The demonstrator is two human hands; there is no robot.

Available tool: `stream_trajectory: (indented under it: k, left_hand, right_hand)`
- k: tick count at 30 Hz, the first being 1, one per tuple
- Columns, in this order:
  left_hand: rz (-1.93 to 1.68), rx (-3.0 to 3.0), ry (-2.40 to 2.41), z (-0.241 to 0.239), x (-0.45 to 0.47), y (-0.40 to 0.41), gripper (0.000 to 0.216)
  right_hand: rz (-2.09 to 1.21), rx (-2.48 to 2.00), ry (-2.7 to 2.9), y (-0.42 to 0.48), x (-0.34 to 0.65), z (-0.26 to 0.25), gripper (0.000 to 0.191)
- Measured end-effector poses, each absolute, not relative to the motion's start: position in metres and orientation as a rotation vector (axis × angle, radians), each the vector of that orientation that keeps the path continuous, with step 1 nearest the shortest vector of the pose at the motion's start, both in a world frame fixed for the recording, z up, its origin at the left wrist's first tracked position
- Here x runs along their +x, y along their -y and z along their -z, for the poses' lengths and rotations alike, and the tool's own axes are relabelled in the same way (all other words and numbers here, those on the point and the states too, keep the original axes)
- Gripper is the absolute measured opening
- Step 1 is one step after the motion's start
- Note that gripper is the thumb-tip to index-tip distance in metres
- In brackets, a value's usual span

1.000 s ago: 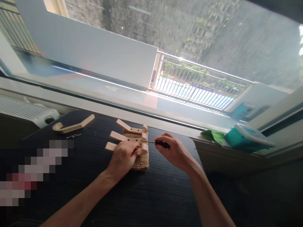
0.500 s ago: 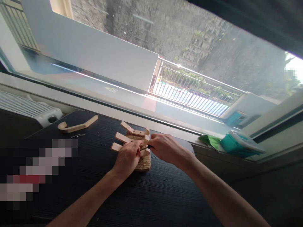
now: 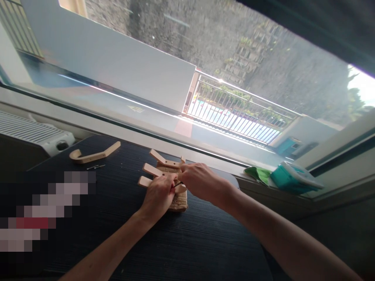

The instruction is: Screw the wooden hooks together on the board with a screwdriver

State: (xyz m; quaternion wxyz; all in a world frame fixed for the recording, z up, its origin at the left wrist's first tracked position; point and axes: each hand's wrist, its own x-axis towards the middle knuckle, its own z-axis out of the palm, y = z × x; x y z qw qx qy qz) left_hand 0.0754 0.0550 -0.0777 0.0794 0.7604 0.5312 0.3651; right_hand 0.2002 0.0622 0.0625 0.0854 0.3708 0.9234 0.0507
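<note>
Three bent wooden hooks lie side by side across a corrugated cardboard block (image 3: pixel 179 204) on the dark table. My left hand (image 3: pixel 159 191) presses on the nearest wooden hook (image 3: pixel 144 181) with its fingers closed around its middle. Their tips meet the thin dark shaft of a screwdriver (image 3: pixel 178 184). Around the handle of that tool my right hand (image 3: pixel 202 180) is closed, just right of the left fingers. Its grip hides most of the handle. The screw, if any, under the tip is hidden by my left fingers. Screw holes show in the farthest hook (image 3: pixel 170 162).
Another bent wooden hook (image 3: pixel 95 157) lies loose at the far left of the black table (image 3: pixel 205 242), near small thin metal pieces (image 3: pixel 96 167). A green cloth (image 3: pixel 259 174) and a teal box (image 3: pixel 293 177) rest on the windowsill. A radiator (image 3: pixel 35 130) stands left.
My right hand has turned slightly and shifted a little left, covering more of the screwdriver handle. My left hand and the hooks have stayed in place.
</note>
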Motion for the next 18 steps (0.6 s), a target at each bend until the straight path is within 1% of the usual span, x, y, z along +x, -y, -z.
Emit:
stream_trajectory:
  k: [6, 9, 11, 15, 18]
  left_hand:
    - [-1.091, 2.274, -1.599, 0.08, 0.075, -0.056, 0.023]
    - [-1.092, 2.267, -1.602, 0.081, 0.075, -0.057, 0.024]
    - [-1.096, 2.261, -1.599, 0.081, 0.075, -0.056, 0.028]
    - [-1.103, 2.253, -1.591, 0.081, 0.075, -0.055, 0.031]
    - [-1.091, 2.255, -1.591, 0.081, 0.075, -0.055, 0.028]
  right_hand:
    - [-0.118, 1.025, -2.76, -0.062, 0.187, -0.074, 0.022]
    - [-0.068, 0.986, -2.678, -0.067, 0.186, -0.078, 0.021]
    - [-0.035, 1.004, -2.589, -0.072, 0.187, -0.077, 0.022]
    - [-0.035, 1.095, -2.491, -0.077, 0.187, -0.075, 0.03]
    - [-0.004, 1.086, -2.47, -0.076, 0.187, -0.078, 0.025]
